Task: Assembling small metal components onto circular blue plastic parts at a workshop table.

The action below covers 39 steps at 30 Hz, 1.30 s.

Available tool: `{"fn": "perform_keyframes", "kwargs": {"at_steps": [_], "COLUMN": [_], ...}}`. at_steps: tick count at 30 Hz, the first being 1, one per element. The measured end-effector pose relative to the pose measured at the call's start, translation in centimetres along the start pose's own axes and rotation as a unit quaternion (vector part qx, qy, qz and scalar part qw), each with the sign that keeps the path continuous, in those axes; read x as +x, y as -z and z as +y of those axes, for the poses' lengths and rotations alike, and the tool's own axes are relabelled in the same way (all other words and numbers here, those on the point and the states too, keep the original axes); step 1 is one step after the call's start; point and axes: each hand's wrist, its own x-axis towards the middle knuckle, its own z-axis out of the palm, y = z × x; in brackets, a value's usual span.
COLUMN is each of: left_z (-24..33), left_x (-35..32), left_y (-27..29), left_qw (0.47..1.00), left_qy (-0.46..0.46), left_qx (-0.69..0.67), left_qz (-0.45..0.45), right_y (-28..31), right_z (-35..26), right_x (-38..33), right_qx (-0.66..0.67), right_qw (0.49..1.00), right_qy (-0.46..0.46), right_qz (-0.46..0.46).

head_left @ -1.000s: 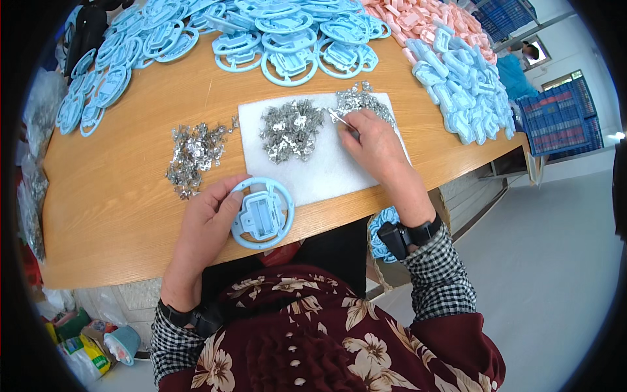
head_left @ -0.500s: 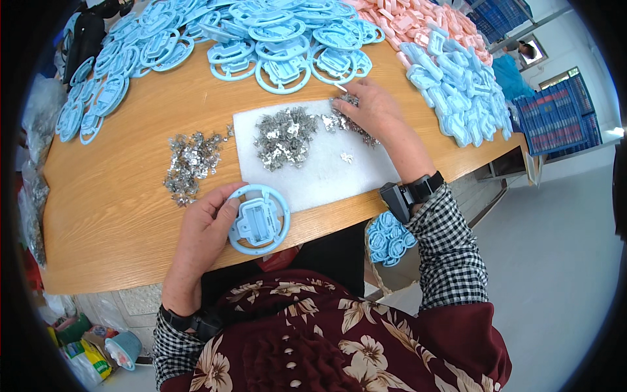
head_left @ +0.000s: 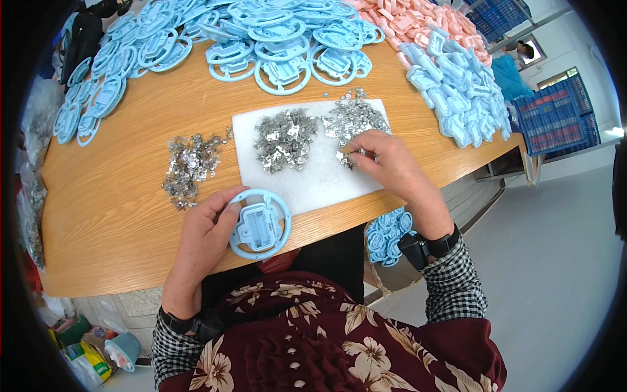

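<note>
Wooden and curved along its near edge, the desk (head_left: 124, 215) is crowded with parts laid within arm's reach. A white mat (head_left: 313, 173) is spread near the middle of the near edge, apparently so that small pieces stand out and do not scatter. Two heaps of small metal clips are piled on its far half, one at the centre (head_left: 284, 137) and one towards the right (head_left: 353, 117); a third heap (head_left: 189, 163) lies on bare wood just left of the mat.

A light blue plastic ring with a square centre plate (head_left: 260, 224) is held flat at the near edge of the desk, overlapping the mat's near left corner. It is steadied by the left hand (head_left: 206, 235), closed on its left rim with the thumb on top. The right hand (head_left: 385, 160) is set on the right part of the mat, its fingertips pinched together at the edge of the right heap, seemingly on a single clip.

More blue rings (head_left: 281, 46) are stacked along the far edge, and smaller blue pieces (head_left: 457, 98) and pink ones (head_left: 418, 23) at the far right corner.
</note>
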Motion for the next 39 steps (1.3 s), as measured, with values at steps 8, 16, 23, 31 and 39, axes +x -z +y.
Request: {"fn": "perform_keyframes", "kwargs": {"at_steps": [8,16,23,31,39], "left_z": [-0.6,-0.1,-0.3,-0.2,-0.3], "left_x": [0.2,0.2,0.2,0.3,0.2], "left_y": [0.1,0.1,0.1,-0.1,-0.1], "left_qw": [1.000,1.000,1.000,1.000,1.000], "left_qy": [-0.002,0.005,-0.001,-0.006,-0.013], "left_qx": [-0.011,0.022,0.017,0.028,0.023], "left_qz": [-0.002,-0.009,0.000,-0.002,0.009], "right_y": [2.6,-0.8,-1.6,-1.6,-1.4], "right_z": [0.4,-1.9,-2.0,-3.0,-2.6], "right_x": [1.3,-2.6,-3.2,-2.0,-2.4], "right_qx": [0.032,0.017,0.065,-0.010,0.010], "right_qw": [0.986,0.992,0.997,0.993,0.998], "right_qy": [-0.160,-0.126,-0.046,-0.114,-0.057], "right_qz": [0.011,0.012,-0.017,0.010,-0.027]}}
